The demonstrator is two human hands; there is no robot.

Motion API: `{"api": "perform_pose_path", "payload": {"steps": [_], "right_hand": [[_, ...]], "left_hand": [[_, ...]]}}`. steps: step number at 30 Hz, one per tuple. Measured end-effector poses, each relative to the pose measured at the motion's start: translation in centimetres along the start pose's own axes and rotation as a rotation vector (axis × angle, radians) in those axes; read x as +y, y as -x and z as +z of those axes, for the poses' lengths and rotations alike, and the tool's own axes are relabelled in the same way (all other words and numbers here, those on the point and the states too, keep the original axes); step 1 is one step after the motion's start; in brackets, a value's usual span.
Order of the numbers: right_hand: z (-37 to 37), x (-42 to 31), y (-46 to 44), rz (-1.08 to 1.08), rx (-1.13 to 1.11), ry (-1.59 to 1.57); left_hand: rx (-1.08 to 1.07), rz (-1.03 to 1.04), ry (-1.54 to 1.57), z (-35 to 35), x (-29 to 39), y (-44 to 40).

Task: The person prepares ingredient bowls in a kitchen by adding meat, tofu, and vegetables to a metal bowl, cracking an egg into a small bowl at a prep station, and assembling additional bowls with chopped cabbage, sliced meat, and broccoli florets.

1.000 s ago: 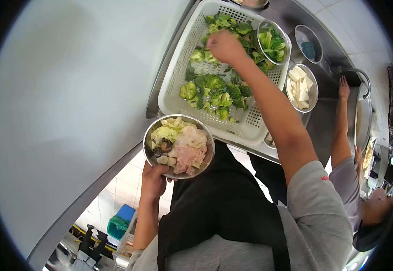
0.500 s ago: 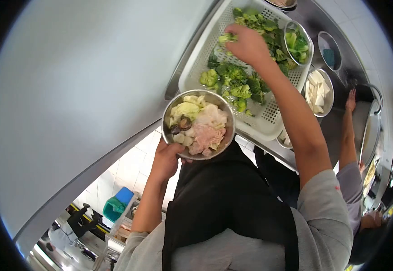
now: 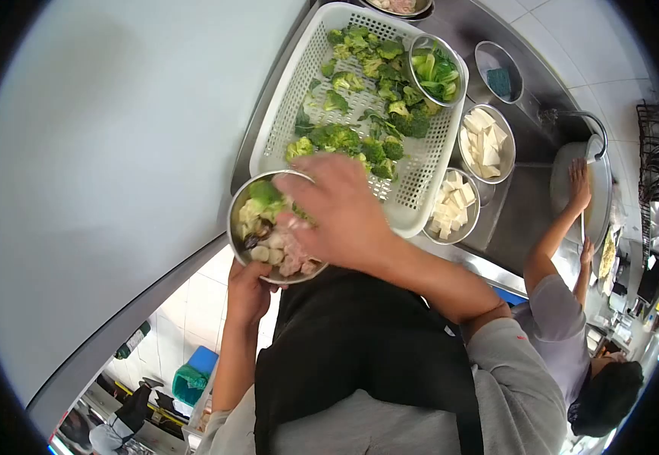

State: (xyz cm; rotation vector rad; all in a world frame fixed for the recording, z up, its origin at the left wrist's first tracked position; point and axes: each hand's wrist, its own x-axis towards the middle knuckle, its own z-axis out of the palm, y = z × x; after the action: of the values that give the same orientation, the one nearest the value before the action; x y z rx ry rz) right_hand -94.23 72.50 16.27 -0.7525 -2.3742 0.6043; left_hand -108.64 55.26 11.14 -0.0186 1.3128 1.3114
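Note:
My left hand [image 3: 248,294] grips the rim of a metal bowl [image 3: 232,220] from below, thumb over the edge. In it lie cabbage, dark mushroom, pale round slices, pink meat [image 3: 297,256] and a bright green piece [image 3: 266,191] that looks like broccoli. Over the bowl's right side hovers my right hand [image 3: 337,205], blurred by motion; whether anything is between its fingers is hidden. Just beyond, a white perforated basket [image 3: 272,136] carries several broccoli florets [image 3: 337,138].
A bowl of leafy greens [image 3: 435,74] rests in the basket's corner. Beside it stand two bowls of white tofu-like pieces [image 3: 487,144] [image 3: 452,206] and one with a green pad [image 3: 498,82]. At right, a co-worker's hands [image 3: 579,186] are at a large round vessel [image 3: 560,178] near the faucet [image 3: 583,115].
My right hand has moved from the basket down over the bowl. A green piece now shows in the bowl. The view has shifted, and the co-worker's hands are at the large vessel.

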Motion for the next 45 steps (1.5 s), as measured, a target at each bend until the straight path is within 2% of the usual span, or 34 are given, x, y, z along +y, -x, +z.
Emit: {"api": "perform_pose_path", "payload": {"steps": [2, 4, 6, 9, 11, 15, 18, 21, 25, 29, 30, 34, 37, 40, 43, 45], "right_hand": [[-1.9, 3.6, -0.4, 0.101, 0.048, 0.067], [-3.0, 10.1, -0.1, 0.29, 0.007, 0.221], [-3.8, 15.6, 0.5, 0.478, -0.288, 0.313], [-2.0, 19.2, 2.0, 0.555, -0.631, 0.47], [-0.3, 20.9, 3.2, 0.497, -0.622, 0.446], [-1.9, 21.0, 3.2, 0.498, -0.51, 0.273], [-3.8, 21.1, 3.5, 0.52, -0.427, -0.05], [-2.8, 17.8, 3.8, 0.521, -0.61, 0.158], [2.0, 16.8, 6.1, 0.558, -0.597, 0.46], [-1.6, 15.4, 5.4, 0.563, -0.509, 0.305], [-3.0, 14.2, 4.2, 0.627, -0.553, 0.293], [-5.4, 14.0, 4.6, 0.431, -0.265, 0.084], [-6.8, 12.3, 3.5, 0.576, -0.331, 0.156], [-7.1, 11.8, 2.9, 0.398, -0.125, -0.08], [-8.1, 6.7, 0.5, 0.447, -0.135, -0.239], [-7.2, 4.4, -0.5, 0.269, -0.178, -0.207]], "left_hand": [[0.052, -0.019, -0.018, -1.5, -0.4, 1.0], [0.092, -0.03, -0.026, -2.6, -0.8, 1.4], [0.103, -0.029, -0.014, -2.8, -0.8, 1.8], [0.118, -0.027, -0.001, -3.4, -0.9, 2.2], [0.117, -0.026, 0.001, -3.7, -1.0, 2.3], [0.101, -0.027, 0.001, -4.2, -1.3, 2.0], [0.1, -0.028, 0.009, -3.9, -1.3, 2.0], [0.101, -0.013, 0.022, -3.5, -1.2, 2.1], [0.104, 0.017, -0.039, -3.0, -0.9, 1.8], [0.05, 0.024, -0.061, -2.6, -0.2, 1.6], [0.037, 0.019, -0.055, -2.4, 0.0, 1.6], [0.0, 0.041, -0.055, -1.7, 0.6, 1.4], [-0.029, 0.028, -0.054, -1.4, 0.6, 1.5], [-0.053, 0.011, -0.09, -1.2, 0.0, 0.2], [-0.065, -0.007, -0.097, 0.7, 0.7, 0.0], [-0.092, 0.004, -0.124, 1.7, 0.8, -0.4]]}}
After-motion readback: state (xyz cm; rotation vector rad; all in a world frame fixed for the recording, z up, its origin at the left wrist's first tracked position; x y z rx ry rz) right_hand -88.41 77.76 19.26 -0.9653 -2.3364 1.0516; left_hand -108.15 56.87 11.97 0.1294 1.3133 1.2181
